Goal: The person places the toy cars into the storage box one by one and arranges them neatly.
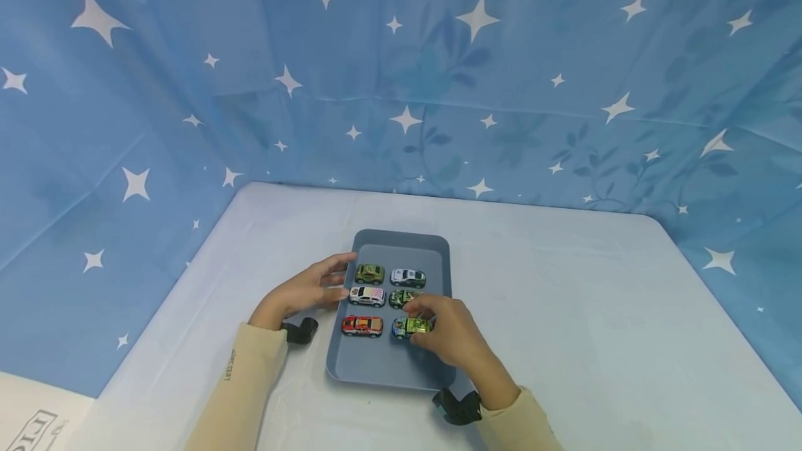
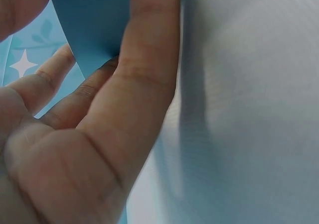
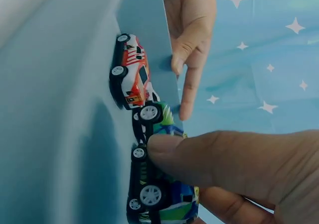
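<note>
My right hand [image 1: 447, 333] pinches a blue, green and yellow toy car [image 1: 407, 328] between thumb and fingers, in the near right part of a grey-blue tray [image 1: 401, 371]. In the right wrist view, the thumb [image 3: 194, 157] lies along this car's wheeled side. Just beyond it is a dark green patterned toy car [image 1: 401, 298], partly covered by my fingers. On the tray's left side, my left hand [image 1: 307, 289] touches the wall with its fingers spread and fairly straight. The left wrist view shows those fingers [image 2: 134, 69] against the wall's outside.
Also in the tray are a red and orange car [image 1: 362, 326], a white checkered car [image 1: 367, 296], an olive green car [image 1: 370, 274] and a white and green car [image 1: 408, 278]. The tray lies on a white-covered table [image 1: 564, 312]. A starry blue curtain [image 1: 438, 89] stands behind.
</note>
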A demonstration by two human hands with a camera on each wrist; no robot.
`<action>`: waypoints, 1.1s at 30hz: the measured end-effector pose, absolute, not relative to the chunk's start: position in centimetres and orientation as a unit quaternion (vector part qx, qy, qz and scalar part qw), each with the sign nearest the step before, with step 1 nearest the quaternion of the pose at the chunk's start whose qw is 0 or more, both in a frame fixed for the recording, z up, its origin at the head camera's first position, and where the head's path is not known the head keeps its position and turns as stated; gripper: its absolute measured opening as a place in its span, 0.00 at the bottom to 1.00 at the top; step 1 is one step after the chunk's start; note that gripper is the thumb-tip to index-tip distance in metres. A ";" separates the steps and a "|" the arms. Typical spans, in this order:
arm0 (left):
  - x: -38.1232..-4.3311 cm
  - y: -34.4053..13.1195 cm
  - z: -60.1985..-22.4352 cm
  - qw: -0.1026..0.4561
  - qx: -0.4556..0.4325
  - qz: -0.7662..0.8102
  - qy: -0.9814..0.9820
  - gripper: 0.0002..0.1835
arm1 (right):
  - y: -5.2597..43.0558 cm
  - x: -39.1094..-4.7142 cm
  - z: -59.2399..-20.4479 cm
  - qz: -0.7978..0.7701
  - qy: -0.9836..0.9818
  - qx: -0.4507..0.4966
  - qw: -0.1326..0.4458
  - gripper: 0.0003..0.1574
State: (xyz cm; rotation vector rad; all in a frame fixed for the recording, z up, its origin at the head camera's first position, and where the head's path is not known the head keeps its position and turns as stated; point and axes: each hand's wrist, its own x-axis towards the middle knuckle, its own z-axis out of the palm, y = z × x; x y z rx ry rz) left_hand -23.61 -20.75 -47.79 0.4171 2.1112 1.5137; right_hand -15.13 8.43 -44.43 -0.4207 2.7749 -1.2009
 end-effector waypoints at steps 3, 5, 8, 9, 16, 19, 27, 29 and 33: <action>-23.6 -20.8 -47.8 0.250 0.156 0.554 0.779 0.45 | 8.3 -15.1 -44.6 -0.382 0.912 -0.148 0.037 0.24; -23.7 -20.8 -47.8 0.248 0.159 0.553 0.779 0.45 | 8.1 -15.1 -44.8 -0.375 0.914 -0.154 0.033 0.25; -23.8 -20.8 -47.8 0.245 0.164 0.552 0.780 0.45 | 8.0 -15.2 -45.1 -0.369 0.916 -0.156 0.029 0.26; -23.8 -20.8 -47.8 0.244 0.164 0.551 0.781 0.45 | 7.9 -15.2 -45.2 -0.367 0.917 -0.156 0.027 0.26; -23.8 -20.8 -47.8 0.246 0.158 0.547 0.785 0.45 | 7.6 -15.3 -46.1 -0.347 0.925 -0.156 0.014 0.25; -23.9 -20.7 -47.8 0.246 0.156 0.549 0.783 0.45 | 7.4 -15.4 -46.4 -0.340 0.928 -0.154 0.008 0.24; -23.8 -20.7 -47.9 0.246 0.148 0.548 0.786 0.45 | 7.1 -15.5 -46.7 -0.323 0.934 -0.152 -0.009 0.25; -23.8 -20.7 -47.9 0.247 0.147 0.549 0.785 0.45 | 7.0 -15.5 -46.8 -0.322 0.934 -0.152 -0.010 0.25; -23.7 -20.7 -47.9 0.247 0.147 0.549 0.785 0.45 | 7.0 -15.5 -46.9 -0.322 0.934 -0.153 -0.011 0.25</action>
